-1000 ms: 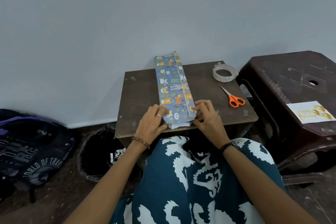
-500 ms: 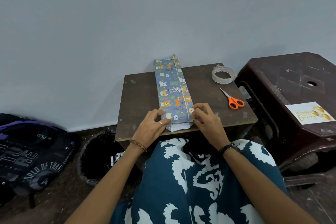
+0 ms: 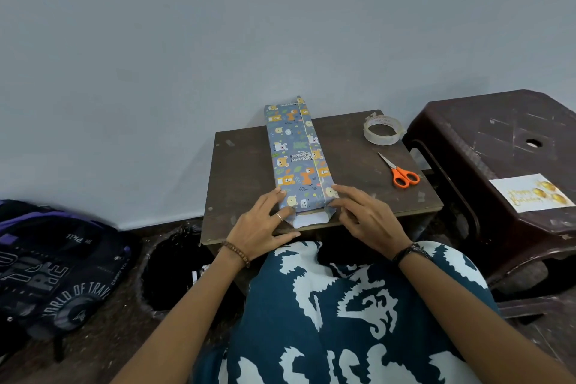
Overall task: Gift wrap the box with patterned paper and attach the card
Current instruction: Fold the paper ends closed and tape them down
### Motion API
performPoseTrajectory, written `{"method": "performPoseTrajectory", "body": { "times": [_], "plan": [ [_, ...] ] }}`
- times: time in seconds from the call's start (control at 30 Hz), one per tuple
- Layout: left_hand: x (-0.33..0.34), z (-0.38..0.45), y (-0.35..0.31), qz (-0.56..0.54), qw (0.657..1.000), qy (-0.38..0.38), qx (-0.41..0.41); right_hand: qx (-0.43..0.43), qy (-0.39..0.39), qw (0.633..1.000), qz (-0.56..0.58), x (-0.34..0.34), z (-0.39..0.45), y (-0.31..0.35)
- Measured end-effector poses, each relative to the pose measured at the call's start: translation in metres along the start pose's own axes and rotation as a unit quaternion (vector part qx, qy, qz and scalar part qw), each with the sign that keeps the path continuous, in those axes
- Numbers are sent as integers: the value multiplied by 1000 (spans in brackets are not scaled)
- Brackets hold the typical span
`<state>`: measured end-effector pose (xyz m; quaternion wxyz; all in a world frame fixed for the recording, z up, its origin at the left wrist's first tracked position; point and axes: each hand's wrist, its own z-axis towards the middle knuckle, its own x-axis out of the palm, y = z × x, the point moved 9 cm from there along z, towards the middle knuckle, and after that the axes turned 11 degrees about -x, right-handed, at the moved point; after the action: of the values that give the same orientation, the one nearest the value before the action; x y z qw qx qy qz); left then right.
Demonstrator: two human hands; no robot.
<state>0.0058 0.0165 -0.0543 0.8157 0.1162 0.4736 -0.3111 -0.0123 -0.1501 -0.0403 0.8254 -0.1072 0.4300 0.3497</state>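
A long narrow box wrapped in blue animal-print paper (image 3: pixel 296 153) lies lengthwise on a small dark wooden table (image 3: pixel 243 171), with a taped seam running along its top. At its near end the side flaps are folded in and a white paper flap (image 3: pixel 310 220) sticks out toward me. My left hand (image 3: pixel 265 227) presses the left corner of that end with straight fingers. My right hand (image 3: pixel 363 215) presses the right corner, fingers stretched along the fold. A white birthday card (image 3: pixel 530 196) with gold lettering lies on the brown stool to the right.
A clear tape roll (image 3: pixel 383 129) and orange-handled scissors (image 3: pixel 402 173) sit on the table's right side. A dark brown plastic stool (image 3: pixel 498 140) stands right of the table. A black bin (image 3: pixel 174 265) and a dark backpack (image 3: pixel 56 271) are on the floor to the left.
Both hands slid slightly outward along the near end of the box, flattening the side folds. The white flap shows more between them. The box itself stayed put.
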Motion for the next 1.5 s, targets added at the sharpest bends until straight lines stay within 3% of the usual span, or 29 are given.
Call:
{"method": "performPoseTrajectory", "body": {
  "times": [0.4,0.53,1.03,1.33,1.5],
  "plan": [
    [2,0,4,-71,993,-59,-73,-56,68,994,-68,7,0,2],
    [0,-3,7,-114,983,-81,-118,-57,53,990,-115,8,2,4],
    [4,-3,15,-187,957,-38,-218,-60,-30,983,-172,2,6,14],
    [-7,6,24,-210,949,-24,-233,-40,-55,981,-180,0,12,17],
    [-14,12,20,-161,965,-26,-204,-29,-81,978,-189,-5,16,16]
  ]
}}
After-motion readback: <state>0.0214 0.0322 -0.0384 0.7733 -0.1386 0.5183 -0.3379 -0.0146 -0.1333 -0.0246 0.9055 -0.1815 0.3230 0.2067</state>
